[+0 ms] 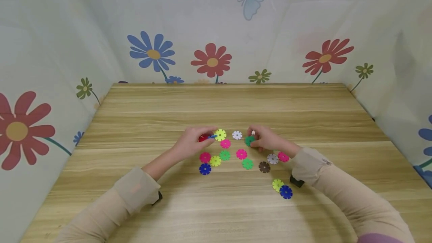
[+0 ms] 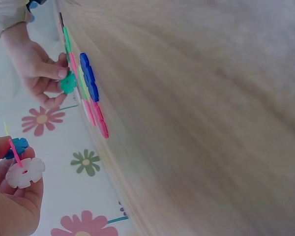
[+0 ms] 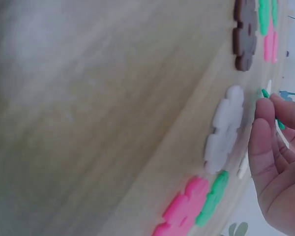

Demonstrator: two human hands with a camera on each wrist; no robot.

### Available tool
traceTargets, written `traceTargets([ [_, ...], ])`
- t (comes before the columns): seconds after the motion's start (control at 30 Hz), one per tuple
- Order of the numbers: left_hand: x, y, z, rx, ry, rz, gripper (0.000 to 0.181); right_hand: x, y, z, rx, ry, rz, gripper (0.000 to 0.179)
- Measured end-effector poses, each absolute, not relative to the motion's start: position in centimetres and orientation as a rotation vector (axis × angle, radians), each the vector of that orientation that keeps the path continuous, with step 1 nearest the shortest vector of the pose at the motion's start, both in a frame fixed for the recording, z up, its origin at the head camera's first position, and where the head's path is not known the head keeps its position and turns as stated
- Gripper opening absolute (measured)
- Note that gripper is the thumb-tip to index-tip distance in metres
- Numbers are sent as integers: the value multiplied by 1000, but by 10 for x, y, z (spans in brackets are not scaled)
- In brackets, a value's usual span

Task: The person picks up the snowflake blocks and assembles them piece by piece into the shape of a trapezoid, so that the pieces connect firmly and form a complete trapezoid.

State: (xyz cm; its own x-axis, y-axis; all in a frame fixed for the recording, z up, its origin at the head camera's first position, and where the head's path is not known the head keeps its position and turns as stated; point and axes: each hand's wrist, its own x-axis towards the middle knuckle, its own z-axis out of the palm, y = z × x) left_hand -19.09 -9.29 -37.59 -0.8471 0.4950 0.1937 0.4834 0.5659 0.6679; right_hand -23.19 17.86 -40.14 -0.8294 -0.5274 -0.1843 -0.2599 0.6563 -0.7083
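My left hand (image 1: 194,142) pinches a small joined cluster of notched plastic discs. In the left wrist view a white disc (image 2: 25,172), a pink disc (image 2: 15,153) seen edge-on and a blue disc (image 2: 18,147) sit among its fingers. From the head, a red disc (image 1: 203,138) shows inside that hand, with a yellow disc (image 1: 220,135) right at the fingertips. My right hand (image 1: 266,138) holds a green disc (image 1: 249,140) between thumb and fingers; it appears nearly edge-on in the right wrist view. A white disc (image 1: 237,135) lies between the two hands.
On the wooden table (image 1: 216,213) several loose discs lie flat: a dark blue disc (image 1: 204,168) at left, a brown disc (image 1: 264,167) below my right hand, and another blue disc (image 1: 285,192) overlapping a yellow one. A flower-print curtain (image 1: 283,29) surrounds the table's back and sides.
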Motion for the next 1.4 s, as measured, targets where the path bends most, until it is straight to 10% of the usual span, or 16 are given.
traceTargets([
  [1.4, -188, -82, -375, 928, 2718, 1164, 31, -195, 150, -360, -1086, 2544, -1386, 22],
])
